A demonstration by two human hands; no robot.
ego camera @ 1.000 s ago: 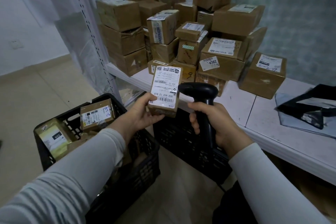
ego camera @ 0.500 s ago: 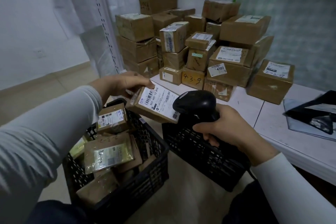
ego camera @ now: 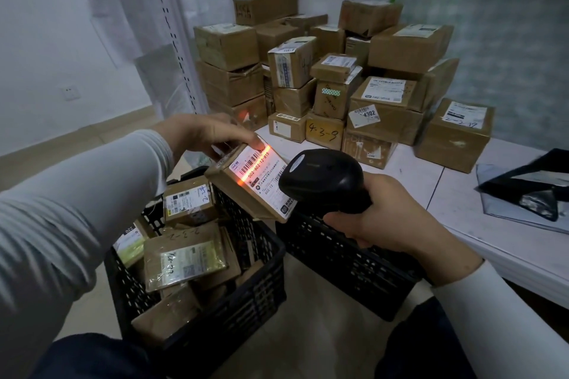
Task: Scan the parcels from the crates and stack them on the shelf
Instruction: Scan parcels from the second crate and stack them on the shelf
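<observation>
Parcel (ego camera: pixel 257 186) and scanner (ego camera: pixel 323 178) have come together. A second ago the small brown box stood upright with its label facing the person, and the scanner was only raised beside it. Now the box is tipped over with its label facing up toward the scanner's head, and an orange-red scan line (ego camera: pixel 254 164) lies across the barcode at the label's far end. I take that to mean the read is being taken right now. If so, the scanning of this box is all but done and its stacking not yet begun.

The left hand (ego camera: pixel 209 135) grips the parcel from above, fingers curled over its far end, one fingertip right at the end of the glowing line. The right hand (ego camera: pixel 388 218) is wrapped around the scanner's handle. The scanner's head points left and overlaps the box's near corner from where I look.

The parcel hangs in the air above the far right corner of the nearer crate (ego camera: pixel 234 314), which holds more labelled boxes (ego camera: pixel 184 258), and just short of the shelf (ego camera: pixel 409 175) at its front edge. A second crate (ego camera: pixel 348 261) stands below that edge. Stacked cartons (ego camera: pixel 381 114) crowd the shelf's back left corner, with bare board showing in front of them.
</observation>
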